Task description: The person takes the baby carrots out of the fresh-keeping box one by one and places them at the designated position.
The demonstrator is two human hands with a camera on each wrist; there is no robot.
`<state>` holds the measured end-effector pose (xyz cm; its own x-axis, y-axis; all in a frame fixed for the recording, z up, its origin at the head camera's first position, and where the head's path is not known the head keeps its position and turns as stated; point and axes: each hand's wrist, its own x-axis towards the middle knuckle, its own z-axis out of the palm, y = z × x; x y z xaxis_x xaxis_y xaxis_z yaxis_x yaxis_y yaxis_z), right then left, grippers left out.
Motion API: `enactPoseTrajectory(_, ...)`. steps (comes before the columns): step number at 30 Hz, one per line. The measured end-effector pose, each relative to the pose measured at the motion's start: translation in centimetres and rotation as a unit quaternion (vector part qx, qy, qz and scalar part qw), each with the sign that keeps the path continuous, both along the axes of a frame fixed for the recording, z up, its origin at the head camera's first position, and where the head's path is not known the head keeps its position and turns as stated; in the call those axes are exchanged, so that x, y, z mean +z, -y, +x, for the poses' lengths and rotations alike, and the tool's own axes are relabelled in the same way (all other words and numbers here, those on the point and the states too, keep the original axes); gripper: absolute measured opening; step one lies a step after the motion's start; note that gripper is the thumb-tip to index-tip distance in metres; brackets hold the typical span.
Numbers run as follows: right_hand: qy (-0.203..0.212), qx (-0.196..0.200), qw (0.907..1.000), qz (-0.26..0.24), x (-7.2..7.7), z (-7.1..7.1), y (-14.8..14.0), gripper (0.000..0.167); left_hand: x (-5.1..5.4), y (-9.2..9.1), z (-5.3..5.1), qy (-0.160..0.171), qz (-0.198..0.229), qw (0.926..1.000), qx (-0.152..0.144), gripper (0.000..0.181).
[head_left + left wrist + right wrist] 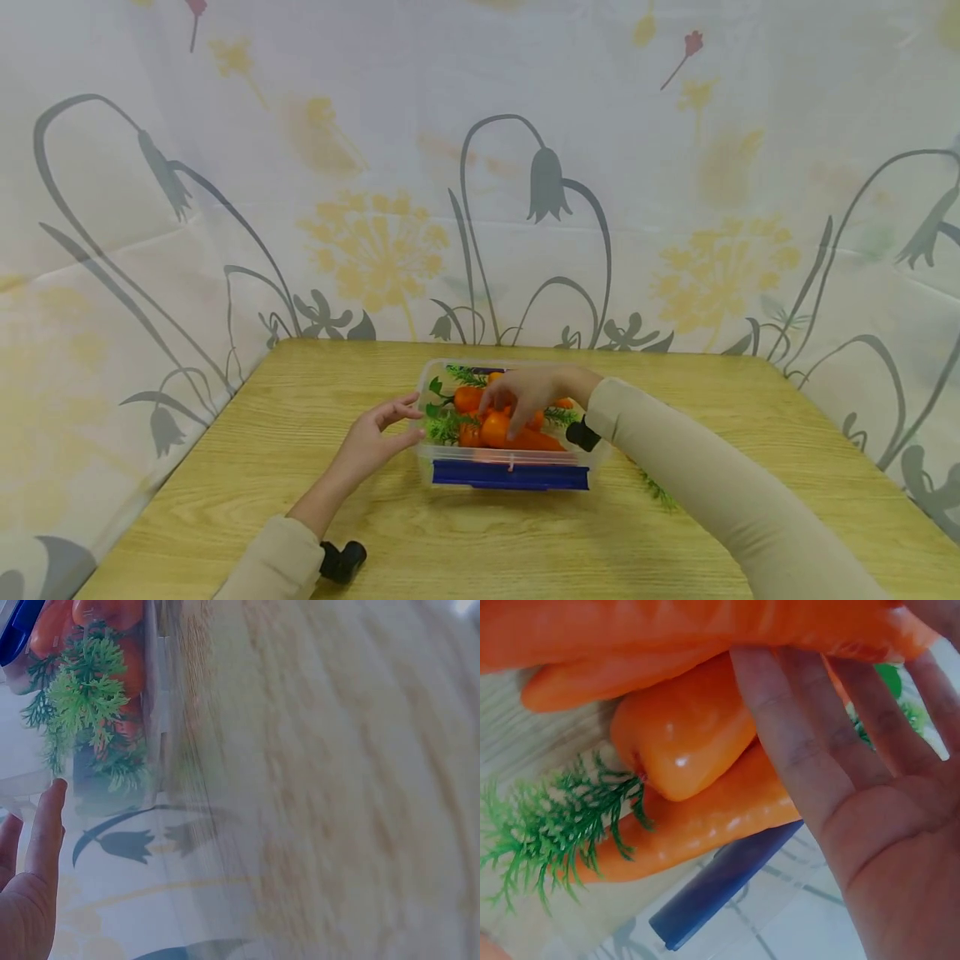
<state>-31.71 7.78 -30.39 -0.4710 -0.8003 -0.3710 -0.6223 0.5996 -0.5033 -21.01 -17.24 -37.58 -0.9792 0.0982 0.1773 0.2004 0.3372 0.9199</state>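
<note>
A clear plastic container (427, 454) with blue latch flaps (510, 475) stands on the table, filled with orange vegetables: carrots (536, 440) with feathery green tops and rounder, pepper-like ones (495, 429). My right hand (536, 392) reaches down into it, fingers spread over the vegetables. In the right wrist view its fairly straight fingers (802, 727) meet a long orange vegetable (652, 630), which hides their tips. My left hand (375, 437) is at the container's left side, fingers and thumb apart, holding nothing. Its fingertips are close to the wall; whether they touch is unclear.
A green feathery sprig (658, 492) lies on the wooden table (337, 375) right of the container, partly hidden by the right sleeve (697, 467). A flower-patterned cloth (480, 250) hangs behind the table. Black wrist cameras (343, 562) are worn on both wrists.
</note>
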Motion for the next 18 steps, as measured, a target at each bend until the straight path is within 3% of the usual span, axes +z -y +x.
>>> enactPoseTrajectory(3,-0.004,-0.005,0.9998,-0.019,0.2,0.0,-0.1,0.042,0.1,0.0,0.1,-0.003,0.002,1.0000,0.000,0.024)
enactPoseTrajectory(11,0.042,-0.055,0.9944,-0.080,1.9,0.4,-0.7,0.044,0.0,-0.1,0.0,-0.002,0.000,1.0000,0.002,0.024)
enactPoseTrajectory(18,0.003,-0.078,0.9896,-0.121,3.1,0.4,-1.7,0.049,-0.1,0.0,-0.1,0.000,0.002,1.0000,0.001,0.025)
